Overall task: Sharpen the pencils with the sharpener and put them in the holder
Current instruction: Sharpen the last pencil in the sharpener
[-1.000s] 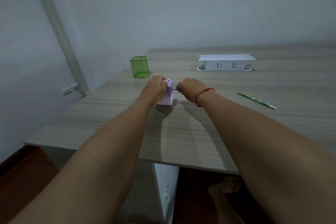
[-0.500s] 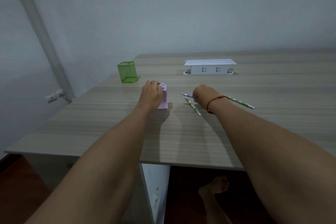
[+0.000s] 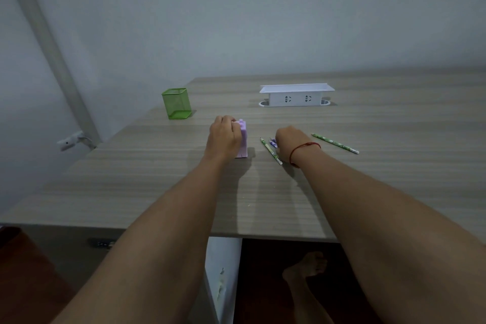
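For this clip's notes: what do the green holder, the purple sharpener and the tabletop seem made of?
Green holder: likely metal mesh, painted green; its walls show a fine see-through grid. Sharpener: probably moulded plastic, pale purple, smooth matte faces; the left hand covers part. Tabletop: wood-grain laminate or veneer, matte, straight grey-beige streaks; which one is unclear.
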